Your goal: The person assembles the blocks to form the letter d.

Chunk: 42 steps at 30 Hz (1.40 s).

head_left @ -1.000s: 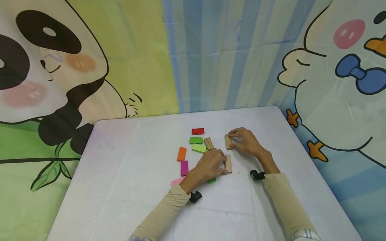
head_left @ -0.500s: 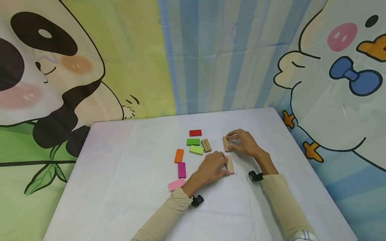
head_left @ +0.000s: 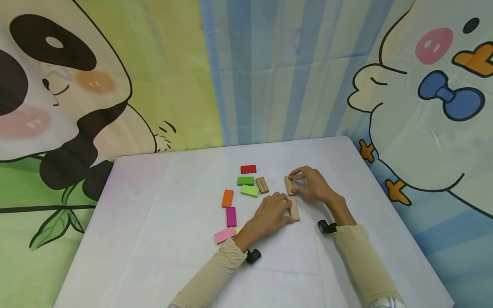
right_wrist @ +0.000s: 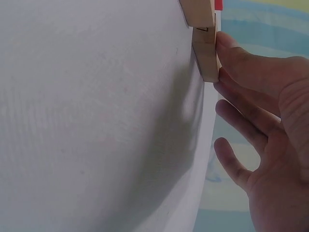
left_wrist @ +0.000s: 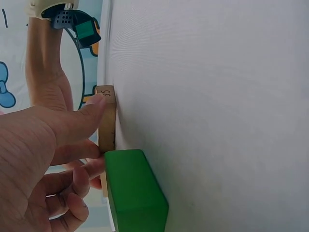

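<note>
Tabletop [head_left: 316, 265] in the head view carries, toward its far edge, a nearer wooden block [head_left: 295, 209] pinched by the left hand [head_left: 269, 214] and a farther wooden block [head_left: 288, 186] pinched by the right hand [head_left: 312, 184]. The left wrist view shows that grip parted only to the block's span, near a green block [left_wrist: 135, 191]; the right wrist view shows the other grip likewise snug.

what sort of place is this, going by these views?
Probably a staged recording corner, judging by the creased cartoon backdrop behind a white table, plus the black devices worn on both wrists.
</note>
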Tool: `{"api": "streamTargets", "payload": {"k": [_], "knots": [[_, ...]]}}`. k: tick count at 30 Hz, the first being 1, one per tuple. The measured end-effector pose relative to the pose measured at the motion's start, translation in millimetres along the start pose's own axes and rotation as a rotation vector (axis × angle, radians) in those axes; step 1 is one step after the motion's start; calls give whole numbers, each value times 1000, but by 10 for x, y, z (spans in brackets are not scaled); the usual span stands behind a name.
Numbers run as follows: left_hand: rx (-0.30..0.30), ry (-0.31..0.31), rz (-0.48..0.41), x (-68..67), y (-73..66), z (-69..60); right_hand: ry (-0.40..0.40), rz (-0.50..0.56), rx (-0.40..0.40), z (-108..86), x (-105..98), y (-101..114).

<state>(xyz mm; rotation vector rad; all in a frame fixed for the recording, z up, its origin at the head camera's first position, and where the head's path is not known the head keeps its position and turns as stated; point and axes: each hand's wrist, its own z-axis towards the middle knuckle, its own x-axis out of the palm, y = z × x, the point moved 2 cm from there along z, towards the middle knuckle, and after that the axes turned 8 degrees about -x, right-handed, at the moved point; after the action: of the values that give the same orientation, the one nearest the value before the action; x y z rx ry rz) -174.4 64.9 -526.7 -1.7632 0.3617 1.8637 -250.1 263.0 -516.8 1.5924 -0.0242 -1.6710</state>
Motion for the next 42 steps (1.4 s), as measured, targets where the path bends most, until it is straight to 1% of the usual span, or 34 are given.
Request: {"api": "streamTargets", "payload": {"k": [8,14,27,31,37,39,42], "knots": [[6,0,-6,8,-8,10,1,1,-20,-36,3,13],[-3,2,-20,-4,-1,25,-6,0,-30,-37,15,-3],[-1,-2,-34,-5,6,26,-2,10,-20,-62,5,29],[-8,-10,-29,14,6,13,10,-16,-24,-87,9,54],[-24,-7,-20,29,20,20,24,-108,-15,-102,2,134],[-28,-10,-27,29,28,24,19,-130,-10,-106,-22,185],[-31,-16,-46,15,35,14,-14,-129,-21,-125,-67,249]]}}
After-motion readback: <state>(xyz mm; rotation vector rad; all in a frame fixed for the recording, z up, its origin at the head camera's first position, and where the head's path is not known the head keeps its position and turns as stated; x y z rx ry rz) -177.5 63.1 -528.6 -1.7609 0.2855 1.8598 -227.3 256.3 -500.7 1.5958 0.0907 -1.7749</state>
